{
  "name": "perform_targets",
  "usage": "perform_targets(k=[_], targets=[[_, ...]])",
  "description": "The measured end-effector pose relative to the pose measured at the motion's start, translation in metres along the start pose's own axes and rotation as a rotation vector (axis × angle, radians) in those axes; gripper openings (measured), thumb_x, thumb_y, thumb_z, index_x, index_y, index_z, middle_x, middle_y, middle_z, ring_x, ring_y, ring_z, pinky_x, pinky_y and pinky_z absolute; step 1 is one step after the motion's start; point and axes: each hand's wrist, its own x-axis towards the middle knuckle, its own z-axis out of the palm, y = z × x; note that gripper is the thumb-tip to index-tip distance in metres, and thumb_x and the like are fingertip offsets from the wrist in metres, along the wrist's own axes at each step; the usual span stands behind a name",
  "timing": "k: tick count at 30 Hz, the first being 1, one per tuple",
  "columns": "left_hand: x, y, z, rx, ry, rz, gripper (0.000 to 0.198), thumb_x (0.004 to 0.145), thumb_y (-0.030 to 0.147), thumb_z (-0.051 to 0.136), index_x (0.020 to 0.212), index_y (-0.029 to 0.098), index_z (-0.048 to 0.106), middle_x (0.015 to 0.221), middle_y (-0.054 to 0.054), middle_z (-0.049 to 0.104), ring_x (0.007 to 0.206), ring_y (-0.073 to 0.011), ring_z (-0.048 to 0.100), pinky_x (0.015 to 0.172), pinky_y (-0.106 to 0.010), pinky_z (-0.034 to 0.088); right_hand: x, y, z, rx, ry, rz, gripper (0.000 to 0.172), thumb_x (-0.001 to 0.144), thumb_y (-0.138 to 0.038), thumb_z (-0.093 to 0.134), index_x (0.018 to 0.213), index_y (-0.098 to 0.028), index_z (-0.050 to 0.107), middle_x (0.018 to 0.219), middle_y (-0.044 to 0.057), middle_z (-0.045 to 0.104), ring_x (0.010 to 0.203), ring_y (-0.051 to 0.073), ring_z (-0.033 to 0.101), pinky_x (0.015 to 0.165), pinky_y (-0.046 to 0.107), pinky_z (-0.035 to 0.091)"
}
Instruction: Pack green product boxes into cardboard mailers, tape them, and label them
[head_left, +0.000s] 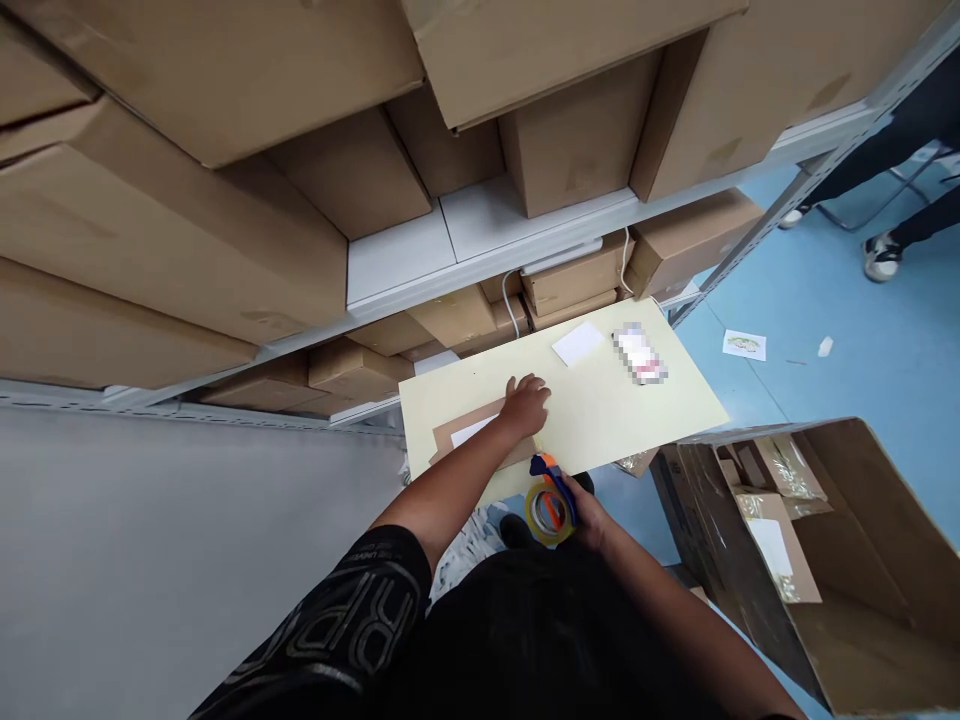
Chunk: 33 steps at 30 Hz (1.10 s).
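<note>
On the pale yellow board (600, 420) lies a flat brown cardboard piece (450, 436), with a white paper (471, 430) on it, partly covered by my left forearm. My left hand (526, 404) rests over the cardboard's upper right part, fingers spread. At the board's front edge my right hand (589, 515) grips a blue and orange tape dispenser (553, 495) with a yellowish tape roll in it. A small white card (578, 343) and a blurred-out rectangular item (640, 354) lie farther back on the board.
Shelves (405, 270) with several cardboard boxes (360, 170) rise behind the board. A large open carton (877, 540) holding smaller boxes stands at the right. A person's legs (862, 165) show at the upper right. A printed card (744, 345) lies on the blue floor.
</note>
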Motion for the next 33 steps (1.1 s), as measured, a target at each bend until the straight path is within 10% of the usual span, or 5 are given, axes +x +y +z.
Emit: perform_targets(k=[4, 8, 13, 22, 33], targets=[[-0.053, -0.049, -0.019, -0.064, 0.216, -0.239, 0.046, 0.099, 0.050, 0.052, 0.133, 0.022, 0.062, 0.158, -0.013, 0.045, 0.154, -0.0357, 0.027, 0.125, -0.061, 0.019, 0.000, -0.001, 0.000, 0.025, 0.012, 0.053, 0.045, 0.093, -0.057, 0.064, 0.111, -0.016, 0.072, 0.100, 0.010, 0.080, 0.093, 0.026, 0.077, 0.092, 0.042, 0.061], [-0.140, -0.101, -0.017, -0.262, 0.039, -0.237, 0.075, 0.094, 0.061, 0.057, 0.153, 0.016, 0.046, 0.167, -0.016, 0.030, 0.151, -0.0304, 0.038, 0.122, -0.040, 0.036, 0.003, -0.024, 0.013, 0.029, 0.027, 0.098, 0.046, 0.097, -0.059, 0.057, 0.109, -0.017, 0.071, 0.097, 0.009, 0.080, 0.089, 0.025, 0.077, 0.094, 0.042, 0.060], [-0.216, -0.090, 0.015, -0.149, -0.018, -0.051, 0.119, 0.068, 0.056, 0.087, 0.164, 0.022, 0.025, 0.174, -0.013, 0.006, 0.157, -0.0348, 0.024, 0.123, -0.044, 0.034, 0.017, -0.092, 0.055, -0.131, 0.029, 0.130, 0.050, 0.096, -0.063, 0.054, 0.108, -0.017, 0.070, 0.090, 0.008, 0.079, 0.082, 0.025, 0.075, 0.087, 0.045, 0.061], [-0.183, -0.028, 0.056, 0.087, 0.211, -0.223, 0.109, 0.078, 0.073, 0.070, 0.164, 0.022, 0.026, 0.172, -0.014, 0.017, 0.159, -0.0401, 0.007, 0.125, -0.067, 0.002, 0.054, -0.159, 0.116, -0.525, 0.054, 0.181, 0.048, 0.094, -0.062, 0.060, 0.105, -0.016, 0.069, 0.093, 0.009, 0.079, 0.078, 0.022, 0.074, 0.077, 0.039, 0.064], [-0.160, -0.010, 0.060, -0.018, 0.280, -0.359, 0.104, 0.084, 0.070, 0.064, 0.165, 0.022, 0.020, 0.173, -0.013, 0.012, 0.160, -0.0379, 0.003, 0.125, -0.064, 0.012, -0.016, -0.045, -0.012, -0.253, 0.005, 0.171, 0.054, 0.093, -0.064, 0.060, 0.115, -0.015, 0.071, 0.108, 0.013, 0.080, 0.096, 0.027, 0.077, 0.099, 0.046, 0.057]])
